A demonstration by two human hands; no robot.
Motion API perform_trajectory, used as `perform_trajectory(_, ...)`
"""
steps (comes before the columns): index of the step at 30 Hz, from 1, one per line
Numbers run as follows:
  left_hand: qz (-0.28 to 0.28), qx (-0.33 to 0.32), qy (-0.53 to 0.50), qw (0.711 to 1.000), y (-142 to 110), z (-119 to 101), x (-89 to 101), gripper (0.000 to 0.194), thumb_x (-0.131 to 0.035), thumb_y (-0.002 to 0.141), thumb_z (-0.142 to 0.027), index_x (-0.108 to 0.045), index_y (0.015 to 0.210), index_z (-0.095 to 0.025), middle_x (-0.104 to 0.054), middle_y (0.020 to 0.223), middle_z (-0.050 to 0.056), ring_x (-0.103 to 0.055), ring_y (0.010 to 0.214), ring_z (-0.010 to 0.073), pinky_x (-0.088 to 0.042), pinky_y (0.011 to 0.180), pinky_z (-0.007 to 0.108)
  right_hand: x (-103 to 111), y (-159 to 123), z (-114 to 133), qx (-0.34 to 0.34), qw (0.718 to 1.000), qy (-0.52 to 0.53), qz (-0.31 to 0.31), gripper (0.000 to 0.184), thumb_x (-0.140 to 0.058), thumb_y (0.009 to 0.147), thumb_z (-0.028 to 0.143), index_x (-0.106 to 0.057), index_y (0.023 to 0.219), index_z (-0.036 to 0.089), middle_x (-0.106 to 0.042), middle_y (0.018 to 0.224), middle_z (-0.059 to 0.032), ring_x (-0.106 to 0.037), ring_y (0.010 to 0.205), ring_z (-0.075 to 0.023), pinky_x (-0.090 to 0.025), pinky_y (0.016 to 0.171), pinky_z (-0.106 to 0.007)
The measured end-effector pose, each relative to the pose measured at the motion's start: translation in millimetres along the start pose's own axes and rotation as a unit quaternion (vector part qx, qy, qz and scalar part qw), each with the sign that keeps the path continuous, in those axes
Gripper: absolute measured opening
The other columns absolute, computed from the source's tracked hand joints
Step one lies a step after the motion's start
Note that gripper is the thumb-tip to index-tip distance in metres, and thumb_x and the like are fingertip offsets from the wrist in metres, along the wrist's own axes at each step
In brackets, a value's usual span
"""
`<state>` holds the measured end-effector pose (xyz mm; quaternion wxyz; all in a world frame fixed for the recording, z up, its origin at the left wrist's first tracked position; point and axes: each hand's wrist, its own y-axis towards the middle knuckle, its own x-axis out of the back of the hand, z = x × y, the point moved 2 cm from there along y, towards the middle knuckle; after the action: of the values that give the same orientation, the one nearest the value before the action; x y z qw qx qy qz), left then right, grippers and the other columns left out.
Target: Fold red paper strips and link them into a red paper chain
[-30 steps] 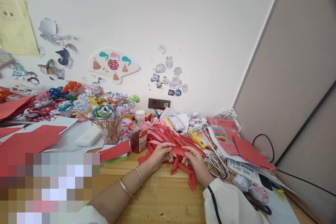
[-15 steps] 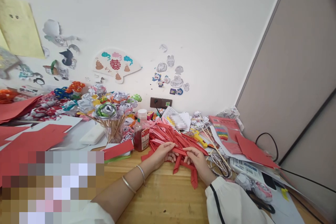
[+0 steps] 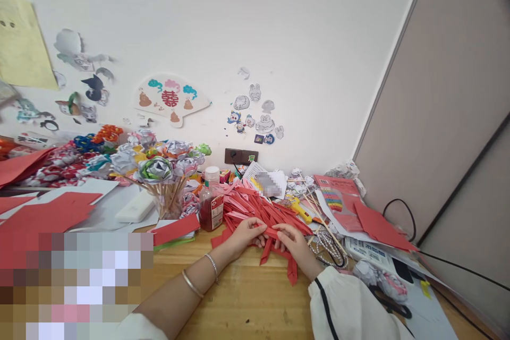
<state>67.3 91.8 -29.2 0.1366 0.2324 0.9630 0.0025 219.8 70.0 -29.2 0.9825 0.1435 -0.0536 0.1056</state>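
Between my two hands is a folded red paper strip (image 3: 271,232), pinched from both ends. My left hand (image 3: 247,235) grips its left end, thumb on top and fingers curled beneath. On the other end, my right hand (image 3: 292,241) has its thumb and forefinger closed, partly hiding the strip. Right behind both hands spreads a heap of red folded paper strips (image 3: 255,203). A couple of strips, one a pointed strip (image 3: 292,272), stick out toward me over the wooden table (image 3: 239,297).
Left of the heap stand a glass bottle (image 3: 211,207) and a cup of paper flowers on sticks (image 3: 156,169). To the right lie a yellow glue gun (image 3: 299,209), a beaded string (image 3: 324,248), black-handled scissors (image 3: 392,303) and red paper sheets (image 3: 380,226).
My hands have drawn slightly closer together on the strip, the right one moving inward. The whole view has shifted a little, so the scene sits further left.
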Motion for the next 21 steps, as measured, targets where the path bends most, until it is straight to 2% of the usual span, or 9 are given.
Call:
perform_trajectory(5,-0.006,-0.017,0.055,0.998,-0.3,1.7,-0.5,0.030,-0.061,0.064,-0.040,-0.050,0.069,-0.013,-0.059,0.049,-0.001,-0.051,0.039,0.0081,-0.040,0.043,0.019,-2.7,0.6,-0.5,0.007,0.999,-0.041,0.002,0.028,-0.053,0.071,0.040,-0.057,0.084,0.015,-0.058,0.062,-0.0018,-0.053,0.053,-0.0127,-0.040,0.047,-0.023)
perform_trajectory(14,-0.013,-0.029,0.073,0.997,0.3,4.3,1.5,0.029,-0.058,0.066,-0.041,-0.048,0.067,-0.014,-0.060,0.051,0.000,-0.052,0.040,0.0085,-0.039,0.043,0.019,-1.3,2.9,-5.8,-0.010,1.000,0.004,0.021,0.028,-0.052,0.072,0.039,-0.057,0.085,0.014,-0.055,0.053,0.0016,-0.047,0.045,-0.0092,-0.037,0.046,-0.021)
perform_trajectory(21,-0.005,-0.021,0.124,0.992,-0.3,4.7,-1.2,0.032,-0.056,0.065,-0.045,-0.046,0.063,-0.015,-0.059,0.047,-0.001,-0.051,0.038,0.0095,-0.038,0.041,0.019,-4.7,0.7,-0.1,-0.016,1.000,-0.011,0.025,0.024,-0.054,0.070,0.039,-0.055,0.073,0.015,-0.055,0.056,0.0013,-0.050,0.049,-0.0108,-0.038,0.048,-0.022)
